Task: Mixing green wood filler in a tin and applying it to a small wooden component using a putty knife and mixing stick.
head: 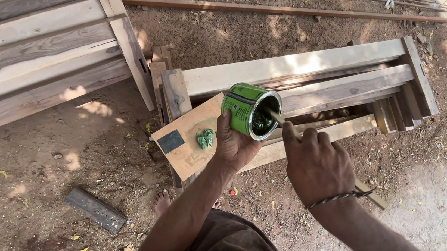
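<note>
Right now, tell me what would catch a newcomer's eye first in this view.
First the bright green tin, tilted on its side in the left hand at the centre, while the right hand pokes a thin tool into its open mouth. Just left of it, a green blob lies on a small board resting on the pale wooden frame. Bare dirt ground lies all around.

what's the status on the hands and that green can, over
Left hand grips tilted green can. Right hand works a stick inside it. Green blob on flat board below; nothing in the way.
</note>
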